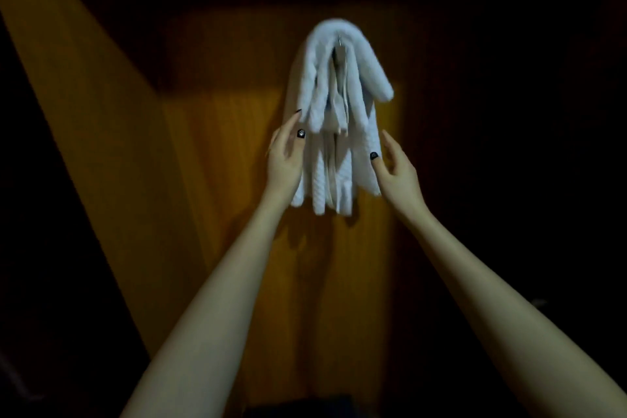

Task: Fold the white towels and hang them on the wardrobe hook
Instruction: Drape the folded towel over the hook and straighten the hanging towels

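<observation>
Your towels (339, 112) hang draped over the hook (340, 41) at the far middle of the scene, with the wardrobe panel (210, 146) right behind them. The hook sits under their top fold (only a bit of it shows). Your left hand (285, 159) is at the towels' left edge and your right hand (395, 170) at their right edge, so the towels lie between them. Both arms reach in from the near side. A side panel (84, 112) runs along the left, from near to far.
</observation>
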{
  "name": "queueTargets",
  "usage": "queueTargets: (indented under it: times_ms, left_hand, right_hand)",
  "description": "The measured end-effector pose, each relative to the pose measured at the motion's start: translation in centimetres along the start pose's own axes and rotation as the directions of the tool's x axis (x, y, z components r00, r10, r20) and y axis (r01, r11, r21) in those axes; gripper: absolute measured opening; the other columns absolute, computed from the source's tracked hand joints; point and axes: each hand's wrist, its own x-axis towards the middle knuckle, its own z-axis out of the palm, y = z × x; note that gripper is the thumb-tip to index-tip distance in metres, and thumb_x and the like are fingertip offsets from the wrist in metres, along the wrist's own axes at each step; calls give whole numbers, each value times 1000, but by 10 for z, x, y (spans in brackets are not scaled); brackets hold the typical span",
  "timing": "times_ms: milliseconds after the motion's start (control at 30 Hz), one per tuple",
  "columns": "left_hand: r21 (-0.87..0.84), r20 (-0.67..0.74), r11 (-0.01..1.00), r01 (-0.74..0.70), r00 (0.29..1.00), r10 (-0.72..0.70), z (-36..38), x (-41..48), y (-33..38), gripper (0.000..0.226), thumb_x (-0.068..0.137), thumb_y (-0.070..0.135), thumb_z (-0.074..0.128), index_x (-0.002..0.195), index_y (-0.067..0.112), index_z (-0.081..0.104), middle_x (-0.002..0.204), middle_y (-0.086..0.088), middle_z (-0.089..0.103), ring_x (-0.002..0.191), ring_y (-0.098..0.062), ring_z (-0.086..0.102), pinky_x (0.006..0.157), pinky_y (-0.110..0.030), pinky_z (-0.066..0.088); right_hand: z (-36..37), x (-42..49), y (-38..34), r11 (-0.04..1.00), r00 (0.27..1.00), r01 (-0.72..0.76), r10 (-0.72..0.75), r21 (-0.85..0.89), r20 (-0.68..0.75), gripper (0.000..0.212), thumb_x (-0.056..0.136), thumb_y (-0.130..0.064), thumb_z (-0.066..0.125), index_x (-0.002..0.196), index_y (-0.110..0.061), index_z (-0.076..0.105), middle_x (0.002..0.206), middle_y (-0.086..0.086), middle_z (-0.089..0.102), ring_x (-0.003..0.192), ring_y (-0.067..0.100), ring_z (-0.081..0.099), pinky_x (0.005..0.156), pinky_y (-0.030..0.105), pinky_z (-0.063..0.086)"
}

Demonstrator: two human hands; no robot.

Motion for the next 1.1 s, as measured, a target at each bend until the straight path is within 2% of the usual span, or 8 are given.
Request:
queueTargets:
  times_ms: [200, 333, 500, 600, 767, 867, 967, 1100]
  left_hand:
    - [381, 291, 924, 4, 948, -125, 4, -151, -104, 41, 97, 22, 52, 137, 30, 49, 137, 5, 50, 125, -12, 43, 101, -25, 32]
    - [475, 514, 876, 85, 781, -355, 1, -271, -162, 38, 99, 27, 47, 136, 37, 48, 138, 8, 47, 128, -12, 37, 101, -26, 29]
    - [599, 602, 796, 84, 608, -517, 6, -379, -210, 39, 99, 22, 48, 137, 29, 49, 139, 2, 48, 130, -21, 38, 105, -36, 34]
    - [642, 650, 766, 39, 501, -571, 20, -442, -225, 41, 97, 20, 49, 138, 27, 48, 140, 0, 48, 129, -26, 40, 104, -44, 36]
    - [645, 698, 764, 28, 387, -603, 49, -563, -248, 45, 90, 14, 57, 134, 20, 54, 134, -6, 54, 121, -30, 47, 101, -35, 36]
    - [636, 736, 771, 38, 271, -621, 64, -633, -269, 49, 90, 10, 54, 138, 20, 50, 138, -5, 49, 122, -29, 44, 102, -34, 35]
    - [630, 751, 774, 65, 203, -629, 81, -698, -304, 53, 90, 5, 52, 140, 22, 47, 142, -4, 44, 128, -27, 39, 106, -34, 32]
    - [611, 773, 791, 39, 186, -607, 111, -786, -368, 51, 92, 9, 53, 141, 24, 46, 143, -3, 43, 128, -25, 42, 104, -34, 37]
  right_hand:
    - [13, -156, 86, 906, 927, -263, 332, -331, 175, 57, 99, -30, 50, 151, -21, 28, 152, 7, 34, 139, 20, 34, 110, 32, 30]
    - [-3, -270, 137, 784, 769, -344, 551, -517, 323, 53, 100, -27, 47, 150, -20, 30, 152, 9, 32, 139, 25, 32, 114, 38, 29]
    - [-31, -389, 186, 654, 552, -343, 721, -674, 419, 51, 95, -14, 51, 145, -13, 40, 143, 15, 42, 132, 33, 40, 110, 39, 33]
    - [-47, -457, 212, 551, 436, -405, 818, -729, 376, 50, 94, -12, 52, 142, -11, 43, 138, 18, 46, 126, 37, 44, 104, 41, 38]
    - [-77, -571, 256, 353, 261, -484, 932, -801, 253, 49, 99, -18, 49, 146, -11, 37, 143, 16, 42, 130, 34, 41, 104, 39, 38]
    - [-93, -635, 286, 275, 169, -485, 961, -830, 219, 52, 99, -19, 48, 148, -13, 33, 144, 16, 41, 130, 33, 41, 105, 41, 39]
    - [-102, -692, 328, 227, 123, -484, 974, -845, 191, 52, 99, -20, 48, 148, -13, 33, 144, 16, 41, 130, 34, 40, 105, 41, 39]
    - [-101, -765, 403, 183, 139, -517, 982, -837, 128, 50, 98, -19, 49, 146, -12, 36, 141, 17, 45, 129, 35, 41, 103, 40, 39]
